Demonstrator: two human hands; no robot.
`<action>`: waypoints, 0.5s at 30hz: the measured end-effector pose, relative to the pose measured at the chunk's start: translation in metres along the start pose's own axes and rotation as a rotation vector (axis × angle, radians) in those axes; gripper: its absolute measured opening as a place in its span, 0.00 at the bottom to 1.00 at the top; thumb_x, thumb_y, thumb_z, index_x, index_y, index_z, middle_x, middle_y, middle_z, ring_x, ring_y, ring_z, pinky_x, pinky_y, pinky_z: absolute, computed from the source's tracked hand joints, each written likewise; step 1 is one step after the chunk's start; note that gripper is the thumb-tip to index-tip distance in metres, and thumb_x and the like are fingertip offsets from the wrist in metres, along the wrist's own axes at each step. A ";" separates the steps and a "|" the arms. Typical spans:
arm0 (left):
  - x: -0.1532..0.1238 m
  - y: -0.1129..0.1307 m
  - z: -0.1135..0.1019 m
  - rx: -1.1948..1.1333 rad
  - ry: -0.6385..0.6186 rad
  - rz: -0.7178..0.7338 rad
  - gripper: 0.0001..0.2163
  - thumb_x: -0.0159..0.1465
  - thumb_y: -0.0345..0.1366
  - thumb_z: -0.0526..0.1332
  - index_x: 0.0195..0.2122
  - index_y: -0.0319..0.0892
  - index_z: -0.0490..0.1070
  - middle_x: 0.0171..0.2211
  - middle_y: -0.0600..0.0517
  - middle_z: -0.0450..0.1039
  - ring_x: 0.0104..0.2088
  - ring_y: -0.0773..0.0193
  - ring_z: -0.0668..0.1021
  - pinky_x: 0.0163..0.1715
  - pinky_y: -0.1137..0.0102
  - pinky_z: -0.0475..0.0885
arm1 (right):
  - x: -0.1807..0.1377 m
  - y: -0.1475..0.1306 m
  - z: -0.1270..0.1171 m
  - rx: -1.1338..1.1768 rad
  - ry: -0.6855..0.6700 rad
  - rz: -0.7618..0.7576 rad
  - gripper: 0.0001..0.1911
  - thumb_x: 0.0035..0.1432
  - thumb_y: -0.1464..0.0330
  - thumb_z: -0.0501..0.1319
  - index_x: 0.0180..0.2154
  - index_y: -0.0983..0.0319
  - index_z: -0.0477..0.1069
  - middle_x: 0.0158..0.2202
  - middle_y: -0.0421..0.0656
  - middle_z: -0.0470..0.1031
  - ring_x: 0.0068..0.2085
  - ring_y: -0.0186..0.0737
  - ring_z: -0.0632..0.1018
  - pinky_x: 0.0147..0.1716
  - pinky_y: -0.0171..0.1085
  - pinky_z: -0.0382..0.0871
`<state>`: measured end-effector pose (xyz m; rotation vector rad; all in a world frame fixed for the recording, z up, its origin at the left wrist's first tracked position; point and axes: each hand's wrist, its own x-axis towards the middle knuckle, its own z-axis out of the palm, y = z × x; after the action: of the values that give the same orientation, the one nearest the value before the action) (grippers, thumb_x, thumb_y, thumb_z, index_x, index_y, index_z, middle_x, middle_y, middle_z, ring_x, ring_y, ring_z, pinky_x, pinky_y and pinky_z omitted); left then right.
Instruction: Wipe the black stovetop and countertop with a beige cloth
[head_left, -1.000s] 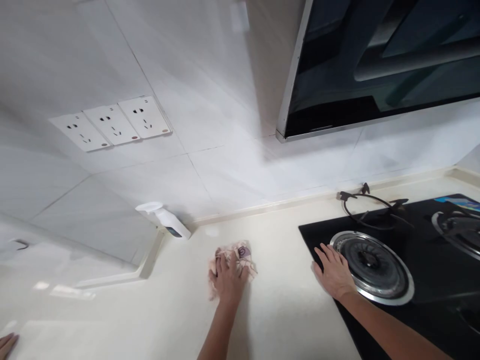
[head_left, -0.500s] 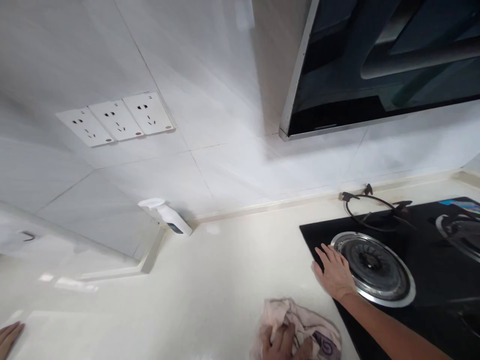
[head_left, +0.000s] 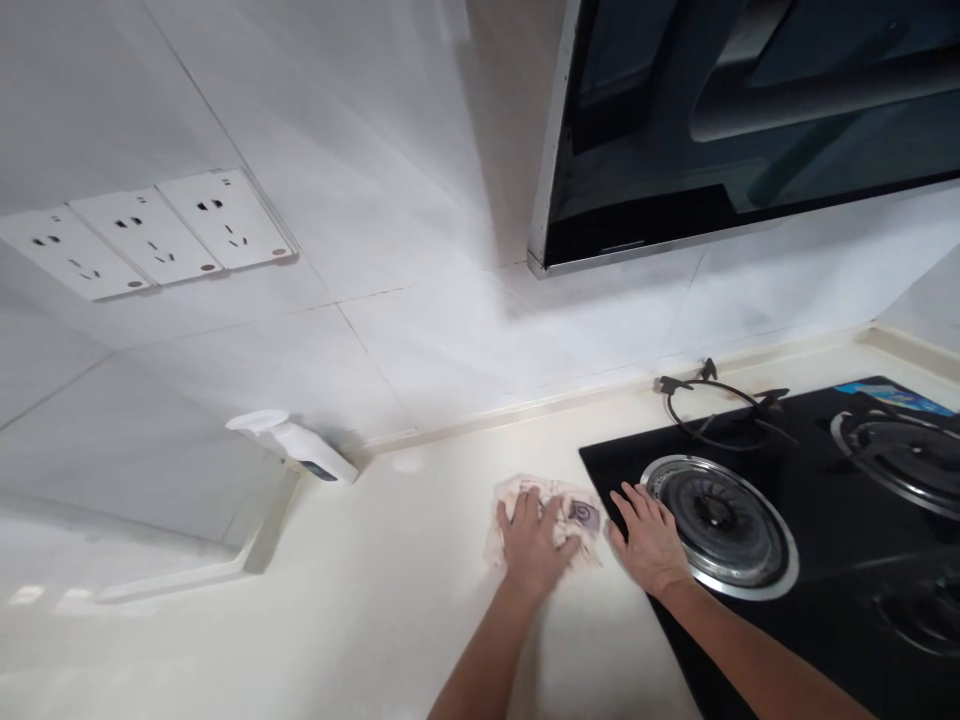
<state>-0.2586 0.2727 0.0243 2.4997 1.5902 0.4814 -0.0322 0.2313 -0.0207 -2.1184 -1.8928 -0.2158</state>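
My left hand [head_left: 534, 535] lies on a crumpled pale pink cloth [head_left: 584, 512] on the pale countertop, its fingers bent and pressing into the fabric. A purple patch with a swirl shows at the cloth's right side. Just right of it, my right hand [head_left: 646, 535] rests palm down with fingers outstretched at the left edge of the black glass hob [head_left: 817, 560]. Its fingertips are beside the silver-rimmed burner [head_left: 716, 515], and it holds nothing.
A black pan support [head_left: 709, 442] lies at the hob's back edge. The white bottle-shaped object [head_left: 304, 447] leans in the wall corner. Above hangs a dark glass range hood [head_left: 750, 150]; wall sockets [head_left: 154, 237] are at upper left. Another burner [head_left: 907, 450] sits at right.
My left hand has moved the cloth away from me, toward the wall, along the counter. My right hand stays by the burner. Another hand at the far left has left the view.
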 end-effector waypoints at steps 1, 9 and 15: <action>0.011 -0.009 -0.005 0.017 -0.013 -0.033 0.27 0.67 0.58 0.59 0.66 0.58 0.68 0.69 0.45 0.65 0.67 0.40 0.67 0.67 0.36 0.50 | 0.000 0.000 0.000 0.004 0.000 0.001 0.27 0.67 0.60 0.50 0.61 0.62 0.72 0.68 0.51 0.68 0.70 0.53 0.63 0.67 0.53 0.53; 0.029 -0.112 -0.058 0.157 -0.037 -0.382 0.28 0.67 0.51 0.60 0.68 0.53 0.64 0.72 0.38 0.59 0.70 0.39 0.62 0.64 0.31 0.54 | 0.000 0.000 -0.001 0.012 0.007 0.002 0.27 0.68 0.60 0.50 0.61 0.63 0.72 0.68 0.51 0.68 0.70 0.53 0.63 0.67 0.53 0.54; -0.042 -0.172 -0.111 0.316 -0.030 -0.563 0.28 0.69 0.55 0.56 0.66 0.49 0.66 0.67 0.38 0.66 0.67 0.44 0.66 0.67 0.34 0.44 | -0.001 0.001 -0.001 0.007 0.009 -0.001 0.26 0.68 0.61 0.51 0.61 0.62 0.71 0.67 0.51 0.68 0.70 0.54 0.63 0.67 0.53 0.54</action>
<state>-0.4597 0.3036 0.0716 2.0711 2.3871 0.1212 -0.0317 0.2299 -0.0206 -2.1088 -1.8869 -0.2183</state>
